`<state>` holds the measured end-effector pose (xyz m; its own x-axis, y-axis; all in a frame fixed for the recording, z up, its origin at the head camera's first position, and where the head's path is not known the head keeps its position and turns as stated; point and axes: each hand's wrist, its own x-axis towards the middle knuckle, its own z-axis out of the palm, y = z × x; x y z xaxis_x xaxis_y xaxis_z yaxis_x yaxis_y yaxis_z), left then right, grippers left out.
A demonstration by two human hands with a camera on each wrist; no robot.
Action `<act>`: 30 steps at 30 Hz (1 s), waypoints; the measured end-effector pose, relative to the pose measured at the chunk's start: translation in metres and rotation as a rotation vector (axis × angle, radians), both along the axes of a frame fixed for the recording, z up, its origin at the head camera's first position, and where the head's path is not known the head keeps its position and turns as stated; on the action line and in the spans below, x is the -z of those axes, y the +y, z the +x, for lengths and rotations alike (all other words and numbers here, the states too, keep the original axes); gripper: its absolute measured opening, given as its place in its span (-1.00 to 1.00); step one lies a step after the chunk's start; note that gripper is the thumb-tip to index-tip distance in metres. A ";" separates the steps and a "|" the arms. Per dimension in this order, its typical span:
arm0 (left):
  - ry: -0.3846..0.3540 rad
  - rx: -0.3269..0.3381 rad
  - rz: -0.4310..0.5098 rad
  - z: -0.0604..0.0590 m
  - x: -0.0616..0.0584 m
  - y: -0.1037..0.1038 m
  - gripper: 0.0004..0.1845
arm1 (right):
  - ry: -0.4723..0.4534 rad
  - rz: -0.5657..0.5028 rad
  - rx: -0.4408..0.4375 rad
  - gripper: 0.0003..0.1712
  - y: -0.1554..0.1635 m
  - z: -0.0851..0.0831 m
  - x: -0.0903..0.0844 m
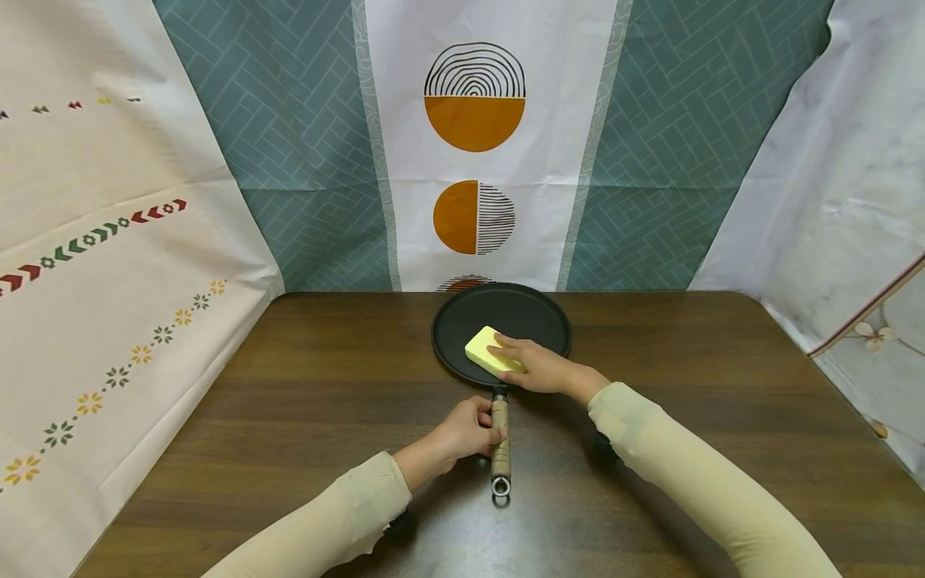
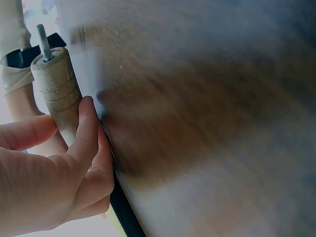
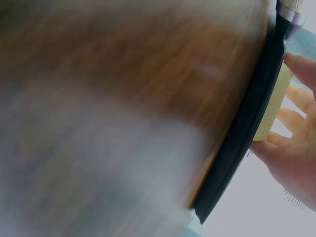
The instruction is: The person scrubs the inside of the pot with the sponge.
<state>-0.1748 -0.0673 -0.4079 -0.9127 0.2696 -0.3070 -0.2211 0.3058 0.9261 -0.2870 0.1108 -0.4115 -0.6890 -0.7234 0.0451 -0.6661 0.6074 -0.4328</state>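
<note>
A flat round black frying pan (image 1: 499, 309) lies at the table's far edge, its wooden handle (image 1: 500, 459) pointing toward me. My left hand (image 1: 461, 432) holds that handle from the left, thumb on one side and fingers on the other. The left wrist view shows the same grip on the handle (image 2: 58, 84), the metal hanging ring at its end. My right hand (image 1: 543, 368) grips a pale yellow sponge (image 1: 482, 345) against the pan's surface. From the right wrist, the sponge (image 3: 272, 106) sits flat on the pan (image 3: 242, 133) between thumb and fingers.
A dark brown wooden table (image 1: 325, 377) spreads out on both sides of the pan. Behind it hangs a patterned teal and white cloth (image 1: 311, 144). Pale cloths (image 1: 108, 321) border the left and right sides.
</note>
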 end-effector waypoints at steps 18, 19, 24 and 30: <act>-0.011 0.021 0.010 0.000 -0.001 -0.002 -0.50 | -0.027 0.023 -0.049 -0.37 -0.026 -0.001 -0.002; -0.014 0.022 0.008 0.000 -0.001 -0.002 -0.49 | -0.028 0.029 -0.046 -0.37 -0.027 -0.001 -0.002; -0.013 0.026 0.007 -0.001 -0.001 -0.002 -0.50 | -0.042 0.047 -0.030 -0.36 -0.034 -0.003 -0.002; -0.019 0.021 0.003 -0.001 -0.001 -0.001 -0.53 | -0.048 0.072 -0.019 -0.35 -0.043 -0.006 -0.002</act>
<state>-0.1755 -0.0686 -0.4069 -0.9009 0.2894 -0.3234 -0.2325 0.3074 0.9227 -0.2934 0.0680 -0.4091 -0.6754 -0.7363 -0.0406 -0.6570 0.6259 -0.4202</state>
